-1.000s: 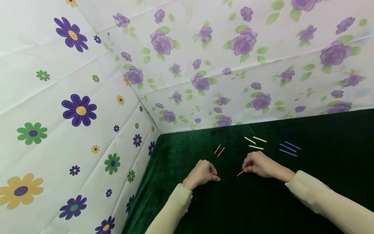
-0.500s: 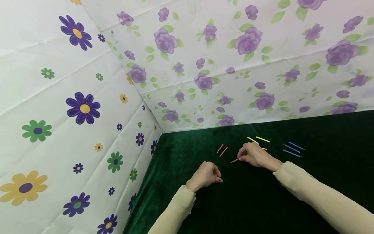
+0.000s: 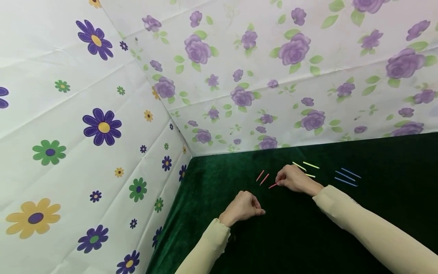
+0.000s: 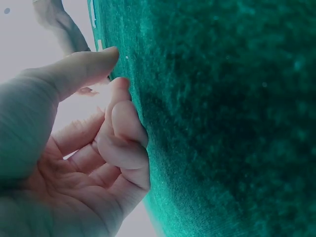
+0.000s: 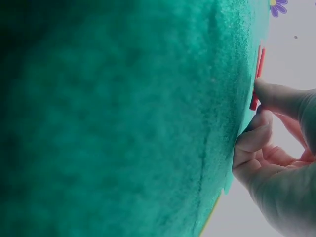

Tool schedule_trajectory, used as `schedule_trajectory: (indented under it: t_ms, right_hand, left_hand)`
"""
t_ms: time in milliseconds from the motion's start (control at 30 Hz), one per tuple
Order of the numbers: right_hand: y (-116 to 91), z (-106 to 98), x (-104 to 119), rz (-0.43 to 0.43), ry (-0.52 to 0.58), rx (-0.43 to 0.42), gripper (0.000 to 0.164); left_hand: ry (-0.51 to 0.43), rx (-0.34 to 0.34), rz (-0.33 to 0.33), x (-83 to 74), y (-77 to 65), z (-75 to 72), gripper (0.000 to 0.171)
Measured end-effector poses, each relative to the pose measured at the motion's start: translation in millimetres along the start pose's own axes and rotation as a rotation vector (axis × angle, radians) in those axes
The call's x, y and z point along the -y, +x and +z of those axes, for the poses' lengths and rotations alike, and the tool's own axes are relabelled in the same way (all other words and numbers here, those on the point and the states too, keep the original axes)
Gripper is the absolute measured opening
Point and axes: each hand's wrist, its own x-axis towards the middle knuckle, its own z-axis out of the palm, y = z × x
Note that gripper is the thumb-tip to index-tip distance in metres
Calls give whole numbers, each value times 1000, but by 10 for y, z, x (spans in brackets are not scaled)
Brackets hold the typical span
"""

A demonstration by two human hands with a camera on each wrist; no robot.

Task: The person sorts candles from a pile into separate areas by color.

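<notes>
My right hand (image 3: pixel 294 179) pinches one end of a thin red stick (image 3: pixel 272 186) low over the dark green cloth. Just left of it, two more red sticks (image 3: pixel 264 179) lie side by side at a slant. In the right wrist view, the thumb and fingers of my right hand (image 5: pixel 276 133) meet close to the cloth beside red sticks (image 5: pixel 260 61). My left hand (image 3: pixel 242 207) rests on or just above the cloth, nearer to me, with its fingers loosely curled. Nothing lies between thumb and fingers of that left hand (image 4: pixel 89 133) in its wrist view.
Yellow sticks (image 3: pixel 311 165) lie behind my right hand, partly hidden by it. Three blue sticks (image 3: pixel 345 176) lie further right. The green cloth (image 3: pixel 219 171) ends at a floral back wall (image 3: pixel 219 114) and a flowered left wall (image 3: pixel 113 205).
My right hand has moved up and to the left with the red stick, stopping beside the other two red ones. The left hand has stayed nearly still; the view has shifted slightly.
</notes>
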Motion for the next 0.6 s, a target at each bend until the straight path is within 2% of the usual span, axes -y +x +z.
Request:
schedule_trajectory:
  t_ms: [367,600]
  right_hand:
    - [77,37,-16,46,1,22,10]
    - [76,48,10,49,-14,11,5]
  left_hand:
    - [-37,-22,-1,0,-18,23,24]
    - [-1,-105,67,-27,-4,-32,22]
